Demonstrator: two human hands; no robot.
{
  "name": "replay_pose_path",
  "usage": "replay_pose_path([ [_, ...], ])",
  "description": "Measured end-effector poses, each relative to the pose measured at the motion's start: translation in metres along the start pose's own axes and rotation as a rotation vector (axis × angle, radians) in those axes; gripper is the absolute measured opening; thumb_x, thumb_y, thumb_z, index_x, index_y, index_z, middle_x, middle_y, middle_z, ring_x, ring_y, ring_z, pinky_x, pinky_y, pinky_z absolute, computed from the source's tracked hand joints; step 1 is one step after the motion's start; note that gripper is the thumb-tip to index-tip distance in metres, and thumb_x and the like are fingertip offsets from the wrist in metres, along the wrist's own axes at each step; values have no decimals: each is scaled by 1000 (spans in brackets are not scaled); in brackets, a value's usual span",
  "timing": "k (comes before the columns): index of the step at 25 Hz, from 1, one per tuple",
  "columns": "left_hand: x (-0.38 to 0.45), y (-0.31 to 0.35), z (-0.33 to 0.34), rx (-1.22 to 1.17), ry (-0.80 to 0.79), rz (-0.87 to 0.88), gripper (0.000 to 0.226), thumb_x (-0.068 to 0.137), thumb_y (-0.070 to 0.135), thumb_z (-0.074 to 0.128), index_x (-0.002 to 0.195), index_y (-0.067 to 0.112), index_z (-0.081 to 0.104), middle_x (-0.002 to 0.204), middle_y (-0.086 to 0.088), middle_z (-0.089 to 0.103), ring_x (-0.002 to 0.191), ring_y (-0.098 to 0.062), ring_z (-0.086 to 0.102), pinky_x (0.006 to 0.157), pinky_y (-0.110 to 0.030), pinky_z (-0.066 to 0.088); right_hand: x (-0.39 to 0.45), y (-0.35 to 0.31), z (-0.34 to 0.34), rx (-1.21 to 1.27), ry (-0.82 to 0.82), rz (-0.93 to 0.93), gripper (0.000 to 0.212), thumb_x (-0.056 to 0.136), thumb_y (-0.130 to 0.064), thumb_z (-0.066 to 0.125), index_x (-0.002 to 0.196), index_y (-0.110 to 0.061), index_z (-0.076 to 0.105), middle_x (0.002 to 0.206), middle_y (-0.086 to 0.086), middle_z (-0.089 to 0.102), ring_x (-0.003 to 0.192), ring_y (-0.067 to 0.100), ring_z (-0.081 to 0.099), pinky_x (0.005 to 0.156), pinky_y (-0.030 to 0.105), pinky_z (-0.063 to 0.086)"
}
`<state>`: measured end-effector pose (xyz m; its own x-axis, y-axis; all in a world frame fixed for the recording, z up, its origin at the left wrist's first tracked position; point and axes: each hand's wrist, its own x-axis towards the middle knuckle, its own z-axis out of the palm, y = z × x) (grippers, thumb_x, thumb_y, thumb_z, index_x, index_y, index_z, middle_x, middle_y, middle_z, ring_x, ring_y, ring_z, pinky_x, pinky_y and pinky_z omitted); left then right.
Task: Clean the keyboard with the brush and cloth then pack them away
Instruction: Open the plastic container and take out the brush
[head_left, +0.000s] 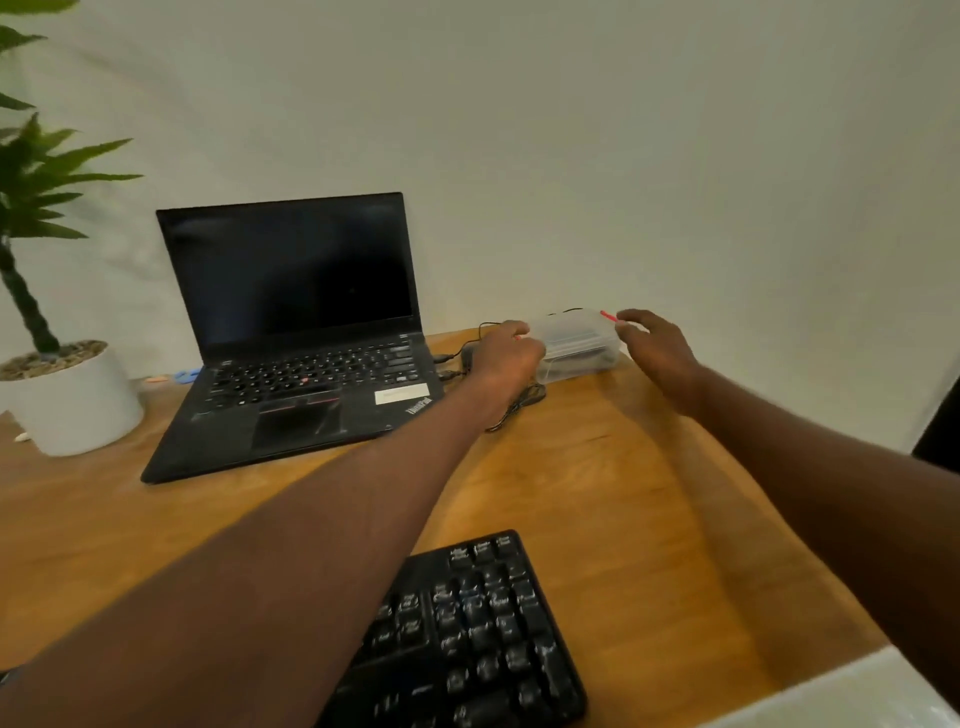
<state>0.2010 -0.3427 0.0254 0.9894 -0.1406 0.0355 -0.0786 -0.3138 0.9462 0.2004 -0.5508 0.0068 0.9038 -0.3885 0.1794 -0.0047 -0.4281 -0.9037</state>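
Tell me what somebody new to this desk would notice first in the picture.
Two bare arms stretch across the wooden desk, with the left hand and right hand at either end of a clear plastic box near the back wall. Left of the box stands an open black laptop with a dark screen, and a potted plant at the far left. A black keyboard lies nearest the camera, partly under the left forearm.
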Motion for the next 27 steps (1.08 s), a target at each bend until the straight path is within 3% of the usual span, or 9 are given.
replay_pose_path([
  [2,16,6,11,7,2,-31,47,99,17,62,146,15,56,133,-2,59,111,-20,57,63,-19,41,18,-3,-3,54,-100,79,39,105,-41,53,138,-24,62,138,-5,57,119,16,50,98,36,43],
  [4,27,10,17,15,28,-76,32,101,20,62,131,11,59,114,-2,60,104,-22,57,63,-20,43,27,-3,-1,116,-137,177,35,103,-42,56,130,-20,63,130,-2,59,117,22,56,96,40,49],
  [9,-4,16,26,-167,54,-169,38,98,19,65,134,6,58,114,-10,60,98,-23,58,68,-31,49,0,16,-5,184,52,101,39,95,-40,61,128,-23,72,127,-4,70,114,24,65,103,49,55],
  [12,-52,11,27,-213,84,-97,27,94,17,69,119,5,67,114,-9,66,106,-25,62,93,-40,55,-58,19,-24,250,194,91,22,96,-33,60,108,-34,78,117,-18,73,110,15,66,99,48,57],
  [14,-89,-5,24,-254,101,-80,43,84,24,70,123,5,69,118,-7,69,112,-25,64,104,-48,55,-105,22,-33,309,212,84,23,95,-30,60,105,-34,80,112,-22,75,109,12,67,98,47,58],
  [16,-123,-19,20,-248,157,-70,55,78,26,69,131,11,68,123,-6,69,113,-25,66,102,-50,57,-148,25,-38,341,216,86,22,97,-28,61,107,-32,80,110,-19,75,109,13,67,97,45,59],
  [21,-156,-26,7,120,264,69,38,94,25,76,127,14,63,116,-3,64,107,-25,66,96,-47,58,-196,15,-37,347,212,43,27,92,-31,64,117,-36,73,108,-14,72,105,14,69,92,44,61],
  [24,-157,-19,5,33,248,5,16,97,26,75,104,21,61,93,4,63,90,-28,74,87,-50,62,-198,12,-38,289,256,49,28,96,-34,64,121,-26,74,103,-15,71,100,12,69,92,45,61],
  [27,-147,-20,10,-40,281,-51,16,98,20,73,94,24,58,89,3,64,77,-25,74,81,-49,64,-198,15,-36,287,244,22,29,95,-42,63,120,-36,73,106,-17,73,102,12,71,90,44,62],
])
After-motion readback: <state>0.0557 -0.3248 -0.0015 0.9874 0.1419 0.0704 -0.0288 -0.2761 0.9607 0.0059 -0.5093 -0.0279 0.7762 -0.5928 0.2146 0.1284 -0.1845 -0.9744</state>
